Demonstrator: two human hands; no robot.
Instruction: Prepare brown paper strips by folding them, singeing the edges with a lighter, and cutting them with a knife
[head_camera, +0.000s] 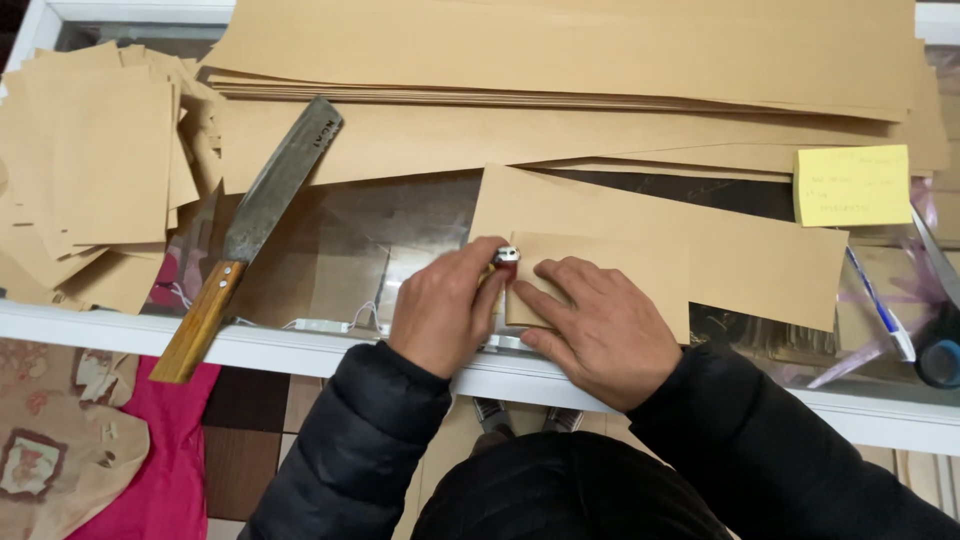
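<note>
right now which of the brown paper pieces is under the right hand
The small folded brown piece at the counter's front edge: the right hand presses it flat. The cut stack and long sheets lie untouched farther back.

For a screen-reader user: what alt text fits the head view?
Two hands work a small brown paper sheet on a glass counter: the left hand grips a small red lighter, the right hand presses the sheet flat. A wooden-handled knife lies left.

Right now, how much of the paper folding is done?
Done: a heap of small brown pieces lies at the left. In hand: the right hand presses a small brown sheet, and the left hand holds a lighter at its edge. Left: long uncut sheets are stacked behind.
</note>
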